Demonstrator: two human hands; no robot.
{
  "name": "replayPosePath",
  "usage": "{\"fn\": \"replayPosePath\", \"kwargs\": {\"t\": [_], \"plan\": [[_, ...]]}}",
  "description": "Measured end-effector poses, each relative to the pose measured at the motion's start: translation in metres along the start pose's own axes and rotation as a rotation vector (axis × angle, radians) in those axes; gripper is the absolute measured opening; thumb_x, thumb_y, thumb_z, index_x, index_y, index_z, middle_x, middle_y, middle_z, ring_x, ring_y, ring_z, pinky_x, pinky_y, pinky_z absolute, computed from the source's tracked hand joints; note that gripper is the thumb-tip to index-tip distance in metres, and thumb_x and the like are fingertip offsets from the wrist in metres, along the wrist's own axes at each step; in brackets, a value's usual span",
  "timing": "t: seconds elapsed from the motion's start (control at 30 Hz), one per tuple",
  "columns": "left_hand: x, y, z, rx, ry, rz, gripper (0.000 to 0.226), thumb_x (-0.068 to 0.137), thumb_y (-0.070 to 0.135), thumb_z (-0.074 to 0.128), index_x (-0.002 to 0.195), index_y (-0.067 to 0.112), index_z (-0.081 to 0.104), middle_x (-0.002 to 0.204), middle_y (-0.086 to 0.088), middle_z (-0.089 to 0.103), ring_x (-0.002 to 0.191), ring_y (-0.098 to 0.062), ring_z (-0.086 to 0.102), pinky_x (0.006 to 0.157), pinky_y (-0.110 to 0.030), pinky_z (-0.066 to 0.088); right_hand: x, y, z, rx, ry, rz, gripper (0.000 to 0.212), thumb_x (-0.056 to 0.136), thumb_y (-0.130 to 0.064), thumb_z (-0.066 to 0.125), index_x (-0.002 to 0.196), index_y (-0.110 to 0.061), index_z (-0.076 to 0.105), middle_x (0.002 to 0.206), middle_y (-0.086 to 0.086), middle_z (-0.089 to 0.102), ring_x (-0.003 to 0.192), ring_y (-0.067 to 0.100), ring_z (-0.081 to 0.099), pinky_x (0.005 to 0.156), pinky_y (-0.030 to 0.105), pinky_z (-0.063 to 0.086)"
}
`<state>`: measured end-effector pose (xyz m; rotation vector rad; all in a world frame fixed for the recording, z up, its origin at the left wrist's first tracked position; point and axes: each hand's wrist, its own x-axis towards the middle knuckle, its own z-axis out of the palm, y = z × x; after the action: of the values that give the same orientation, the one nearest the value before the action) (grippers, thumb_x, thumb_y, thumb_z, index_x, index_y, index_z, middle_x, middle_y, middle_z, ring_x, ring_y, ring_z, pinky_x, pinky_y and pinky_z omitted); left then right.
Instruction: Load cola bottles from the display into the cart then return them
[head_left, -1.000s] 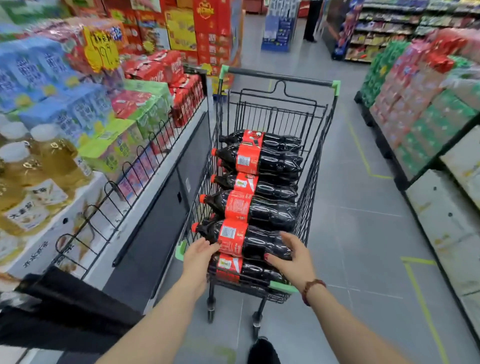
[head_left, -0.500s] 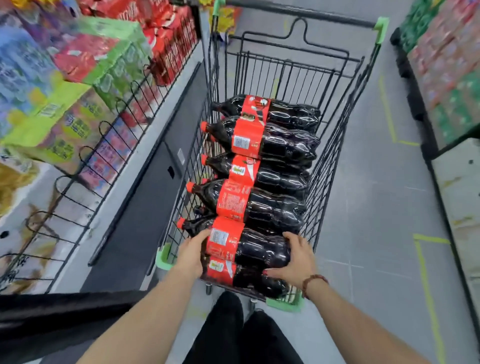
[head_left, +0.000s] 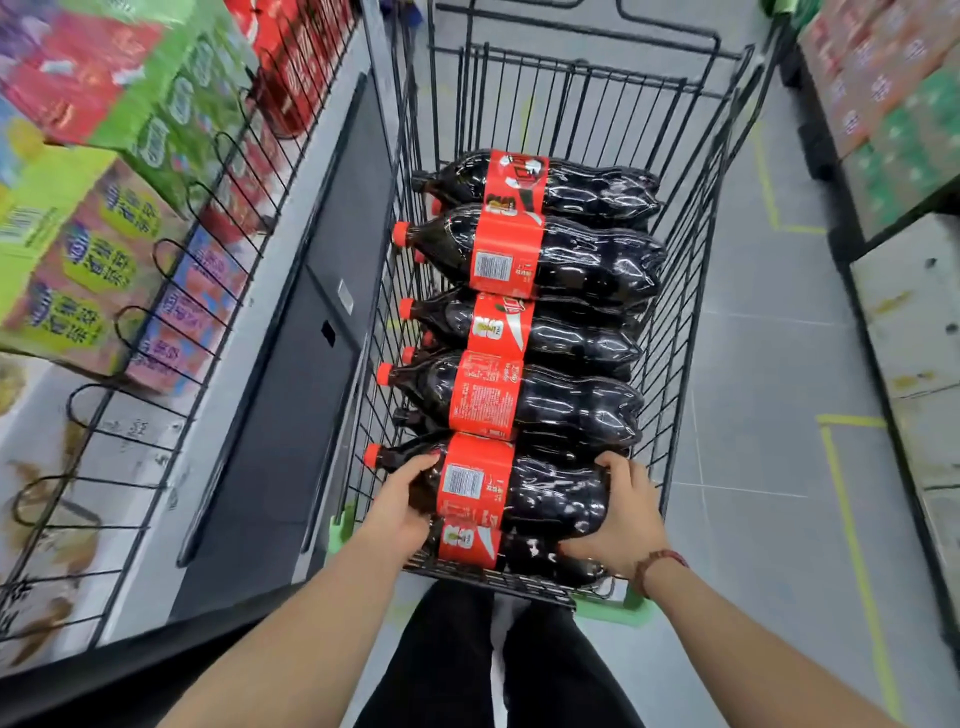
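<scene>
Two grips clasped the nearest dark, red-labelled plastic cola bottle (head_left: 540, 493): left grip (head_left: 402, 506) curled at its shoulder, right grip (head_left: 621, 519), slid from its top, round its base. It lay in the black wire cart (head_left: 675, 260), probably awaiting removal.

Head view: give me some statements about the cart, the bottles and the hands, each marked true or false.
1. The cola bottles lie on their sides in the cart. True.
2. Their red caps point to the person's right. False: the caps point left.
3. The left hand and the right hand both hold the nearest top bottle. True.
4. The right hand grips the cart's handle. False: it holds that bottle's base end.
5. A bracelet sits on the right wrist. True.
</scene>
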<state>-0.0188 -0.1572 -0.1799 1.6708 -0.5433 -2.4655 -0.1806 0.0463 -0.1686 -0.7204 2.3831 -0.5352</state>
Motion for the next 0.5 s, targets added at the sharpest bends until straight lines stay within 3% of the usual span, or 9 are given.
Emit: {"fn": "replayPosePath", "kwargs": {"t": [0.1,0.17,0.27,0.33,0.5], "plan": [[-0.002,-0.001,0.001,0.035,0.008,0.012,0.015,0.086,0.021,0.068,0.097,0.01,0.067,0.085,-0.01,0.075,0.087,-0.024,0.065,0.089,-0.04,0.049,-0.003,0.0,-0.003,0.049,-0.008,0.003,0.104,0.042,-0.04,0.087,0.129,-0.03,0.032,0.127,-0.003,0.033,0.12,0.017,0.035,0.101,0.032,0.041],[-0.006,-0.003,0.0,0.03,0.041,0.035,0.024,0.083,0.021,0.071,0.102,0.009,0.065,0.085,-0.011,0.075,0.083,-0.024,0.068,0.079,-0.039,0.054,-0.008,0.001,-0.004,0.078,-0.013,-0.011,0.104,0.041,-0.04,0.088,0.128,-0.03,0.033,0.123,-0.004,0.033,0.118,0.016,0.036,0.101,0.032,0.04],[-0.015,-0.008,-0.003,-0.056,0.056,0.139,0.068,0.074,0.017,0.079,0.134,0.009,0.049,0.11,-0.017,0.071,0.087,-0.026,0.071,0.061,-0.035,0.057,-0.018,0.001,-0.006,0.1,0.012,-0.052,0.105,0.041,-0.041,0.09,0.129,-0.026,0.034,0.121,-0.005,0.033,0.116,0.013,0.036,0.1,0.026,0.037],[-0.025,-0.011,0.0,-0.099,0.055,0.245,0.062,0.078,0.013,0.075,0.132,0.012,0.045,0.114,-0.016,0.069,0.083,-0.023,0.071,0.058,-0.033,0.057,-0.026,0.0,-0.007,0.122,0.038,-0.088,0.105,0.042,-0.041,0.091,0.129,-0.025,0.035,0.121,-0.005,0.034,0.114,0.011,0.034,0.1,0.023,0.034],[-0.068,-0.019,0.019,-0.175,0.055,0.527,0.041,0.086,0.007,0.067,0.115,0.023,0.042,0.098,-0.003,0.067,0.074,-0.015,0.068,0.063,-0.035,0.051,-0.038,-0.003,-0.02,0.229,0.048,-0.193,0.106,0.04,-0.04,0.091,0.131,-0.03,0.037,0.122,-0.002,0.031,0.117,0.015,0.035,0.102,0.023,0.031]]}}
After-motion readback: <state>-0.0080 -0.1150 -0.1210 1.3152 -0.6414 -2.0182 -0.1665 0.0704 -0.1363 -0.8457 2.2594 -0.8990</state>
